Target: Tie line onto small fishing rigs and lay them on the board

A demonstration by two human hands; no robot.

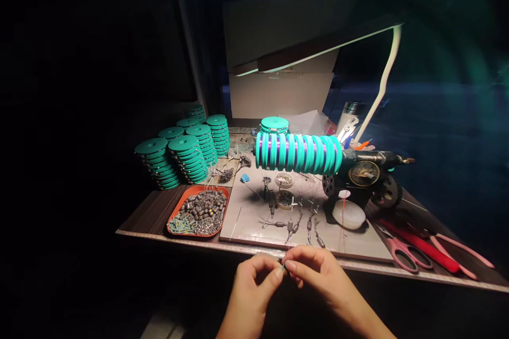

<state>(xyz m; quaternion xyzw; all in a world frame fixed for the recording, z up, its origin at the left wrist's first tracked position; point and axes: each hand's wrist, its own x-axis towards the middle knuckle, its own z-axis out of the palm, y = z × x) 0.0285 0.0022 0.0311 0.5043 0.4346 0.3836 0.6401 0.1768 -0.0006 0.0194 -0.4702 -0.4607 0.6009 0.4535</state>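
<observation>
My left hand (256,280) and my right hand (318,273) meet in front of the table's front edge, thumbs and forefingers pinched together. Between the fingertips shows a small thin light-blue piece (283,265) with something dark beside it; the fingers cover most of it. Just beyond the hands, dark weights (290,226) on thin lines lie on a pale board (242,222). Above that board, a row of turquoise line spools (298,152) wound with purple line sits on the shaft of a hand-cranked winder (363,172).
Stacks of turquoise spools (185,144) stand at the left, behind an orange tray (170,222) of weights, metal bits and pale-green tubes. Pink scissors (405,254), a red-handled tool (433,251) and pink-handled pliers (463,249) lie right. A white bowl (349,215) stands by the winder, a lamp (385,69) overhead.
</observation>
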